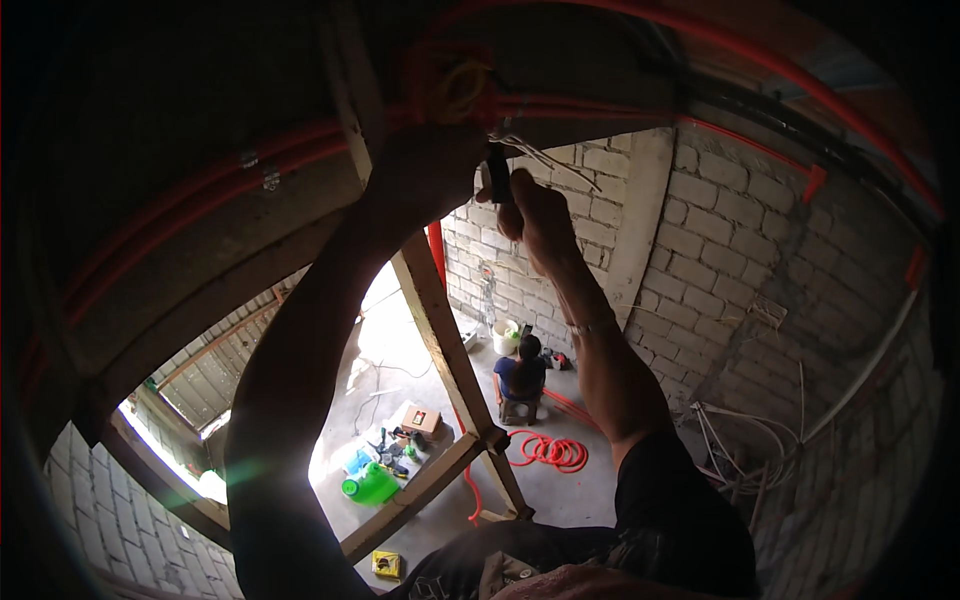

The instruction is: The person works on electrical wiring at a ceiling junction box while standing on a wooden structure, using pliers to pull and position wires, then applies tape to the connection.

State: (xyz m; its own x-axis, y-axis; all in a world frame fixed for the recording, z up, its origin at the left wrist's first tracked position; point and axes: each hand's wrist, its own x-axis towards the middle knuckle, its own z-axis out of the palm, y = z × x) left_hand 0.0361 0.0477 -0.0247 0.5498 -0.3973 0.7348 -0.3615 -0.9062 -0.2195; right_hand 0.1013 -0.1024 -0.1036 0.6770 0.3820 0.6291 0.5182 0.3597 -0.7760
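Overhead, my right hand [537, 215] is closed round a short black object [499, 174], held upright; I cannot make out its kind. My left hand [435, 165] is raised beside it in deep shadow, and its fingers do not show clearly. Several thin pale wires [545, 158] stick out to the right just above the black object. Above my left hand is a dim orange box [420, 80] with a loop of yellow wire [462, 88] in it.
Orange conduits [210, 200] run along the dark ceiling. Below stands a wooden frame [437, 330]. On the floor are a seated person [520, 375], a coil of orange tubing [560, 452], a green container [372, 485], a cardboard box [421, 419] and a white bucket [505, 337].
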